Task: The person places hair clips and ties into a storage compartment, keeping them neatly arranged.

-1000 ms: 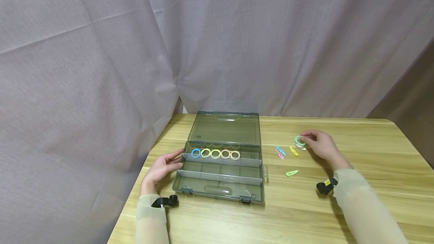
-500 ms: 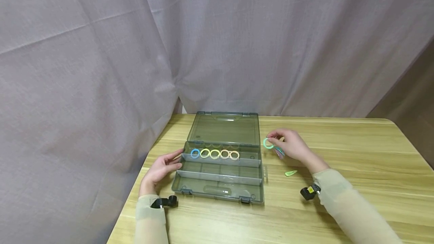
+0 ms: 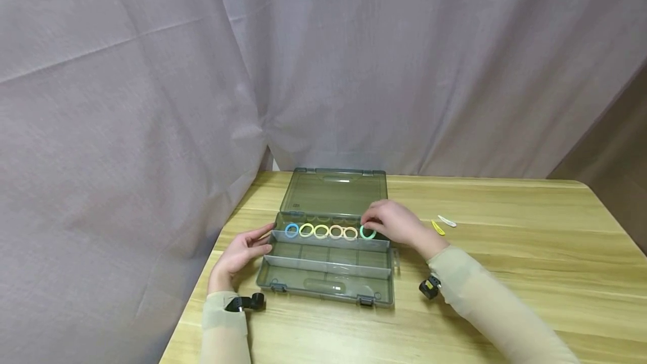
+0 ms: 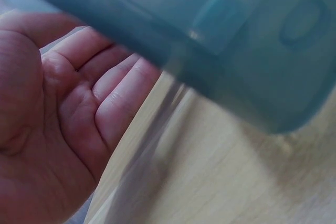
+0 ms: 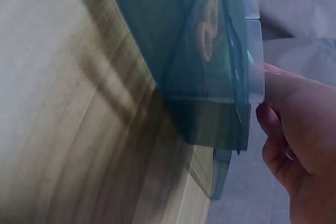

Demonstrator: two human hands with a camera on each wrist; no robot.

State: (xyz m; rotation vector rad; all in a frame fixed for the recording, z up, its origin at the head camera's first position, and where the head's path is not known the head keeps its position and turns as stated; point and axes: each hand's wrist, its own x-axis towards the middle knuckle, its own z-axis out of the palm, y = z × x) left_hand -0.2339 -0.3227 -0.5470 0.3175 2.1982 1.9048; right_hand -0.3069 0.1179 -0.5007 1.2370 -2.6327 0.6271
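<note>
Moved since the earlier frame: one mint-green round ring (image 3: 361, 233), from beside the box's right side to inside its rear compartment, at the right end of a row; right hand (image 3: 396, 223) moved leftward with it.

Right hand: thumb and fingers together, pinching the mint-green ring; whether the ring touches the compartment floor, cannot tell.

Left hand (image 3: 241, 256): thumb and fingers apart, touching the box's left side, near the tabletop's left edge.

Box, one, translucent grey-green plastic (image 3: 298, 283): on the wood-grain tabletop (image 3: 536, 263), left of centre; lid (image 3: 333, 192) laid back toward the tabletop's back edge; two lengthwise dividers (image 3: 328, 267), three compartments.

Rear compartment, from the left: one blue round ring (image 3: 286, 231); two yellow round rings (image 3: 314, 232); two peach round rings (image 3: 343, 233), side by side; mint-green ring, just right of these and apart.

Tabletop, right of the box, toward the back edge: one slim yellow hair clip (image 3: 437, 228); one slim white hair clip (image 3: 447, 221), just beside it
</note>
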